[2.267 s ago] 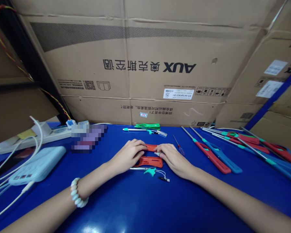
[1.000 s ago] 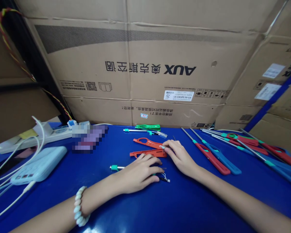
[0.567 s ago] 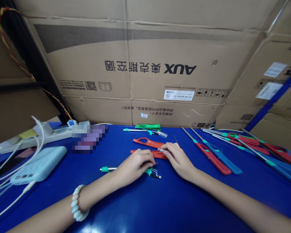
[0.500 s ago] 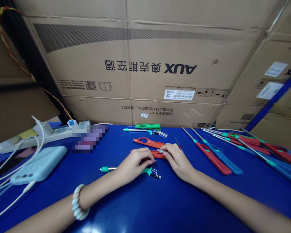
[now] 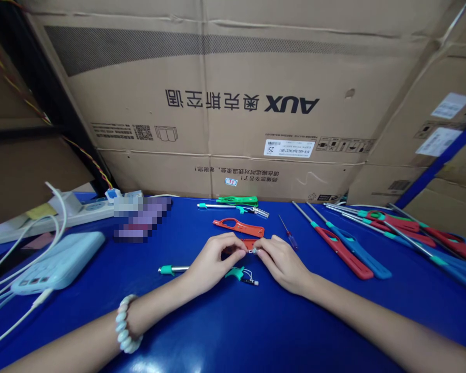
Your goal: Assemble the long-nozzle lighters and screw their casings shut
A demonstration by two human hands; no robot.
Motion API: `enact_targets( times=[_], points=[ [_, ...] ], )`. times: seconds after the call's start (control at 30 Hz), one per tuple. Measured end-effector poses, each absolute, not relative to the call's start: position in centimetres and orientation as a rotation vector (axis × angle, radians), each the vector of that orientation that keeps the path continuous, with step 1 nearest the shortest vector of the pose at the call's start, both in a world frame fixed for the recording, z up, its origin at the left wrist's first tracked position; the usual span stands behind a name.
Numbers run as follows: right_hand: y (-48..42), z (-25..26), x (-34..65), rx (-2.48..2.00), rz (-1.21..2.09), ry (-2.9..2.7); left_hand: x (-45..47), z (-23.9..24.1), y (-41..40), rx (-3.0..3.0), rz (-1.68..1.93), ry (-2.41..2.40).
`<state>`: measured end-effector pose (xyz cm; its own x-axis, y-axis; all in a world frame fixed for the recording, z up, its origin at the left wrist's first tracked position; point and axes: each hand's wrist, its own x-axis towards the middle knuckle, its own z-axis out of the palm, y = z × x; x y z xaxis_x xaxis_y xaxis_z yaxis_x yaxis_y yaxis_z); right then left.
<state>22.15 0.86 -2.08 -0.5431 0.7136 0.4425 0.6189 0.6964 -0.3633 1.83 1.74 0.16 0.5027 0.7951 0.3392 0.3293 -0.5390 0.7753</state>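
Note:
My left hand (image 5: 212, 259) and my right hand (image 5: 279, 261) meet over a red plastic handle shell (image 5: 251, 243) on the blue table (image 5: 233, 321). Both pinch a small white part (image 5: 252, 250) between their fingertips, right at the shell's edge. Under my left hand lies a metal rod with teal fittings (image 5: 171, 270) and thin wires ending in a small black plug (image 5: 250, 282). A second red shell (image 5: 238, 227) lies just beyond the hands.
A small red-handled screwdriver (image 5: 288, 234) lies to the right. Several finished long lighters (image 5: 345, 248) spread across the right side. A green shell and rod (image 5: 236, 202) sit at the back by the cardboard boxes (image 5: 233, 103). A power bank (image 5: 56, 261) and power strip (image 5: 62, 212) lie left.
My left hand left the red shells, reached down to the rod and wires, slid the rod leftwards, then came back up to meet my right hand at the small white part.

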Motion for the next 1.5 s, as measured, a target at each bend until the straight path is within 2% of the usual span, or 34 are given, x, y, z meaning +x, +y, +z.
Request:
enact_targets(
  times=[1.5],
  points=[
    [0.92,-2.19,22.07,-0.882,0.07,-2.464,1.98,-0.77,1.19,2.299,0.881,0.93]
  ],
)
